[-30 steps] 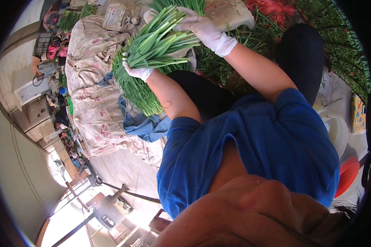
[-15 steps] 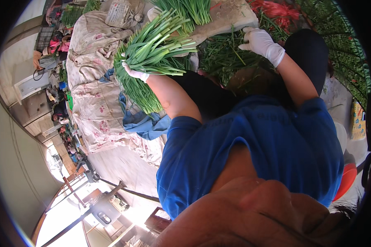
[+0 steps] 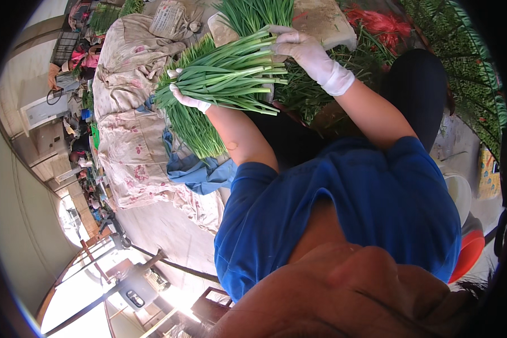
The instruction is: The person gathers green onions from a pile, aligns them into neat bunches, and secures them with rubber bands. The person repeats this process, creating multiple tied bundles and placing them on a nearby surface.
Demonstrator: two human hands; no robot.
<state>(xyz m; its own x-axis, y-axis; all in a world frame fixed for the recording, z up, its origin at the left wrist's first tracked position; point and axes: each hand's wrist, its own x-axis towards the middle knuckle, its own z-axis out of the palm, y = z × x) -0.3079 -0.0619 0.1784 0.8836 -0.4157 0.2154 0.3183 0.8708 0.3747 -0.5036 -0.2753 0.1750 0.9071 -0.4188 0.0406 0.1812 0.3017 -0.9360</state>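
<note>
Outdoors, a flowered cloth (image 3: pixel 130 147) covers the ground at left, with a heap of loose greens (image 3: pixel 194 127) lying on it. Above it, a bundle of green stalks (image 3: pixel 225 76) lies crosswise between both white-gloved hands: the left hand (image 3: pixel 187 98) closed underneath it, the right hand (image 3: pixel 305 49) curled over its far right end.

Left hand's fingers (image 3: pixel 177 74) hidden behind green onion bundle (image 3: pixel 225 76)
</note>
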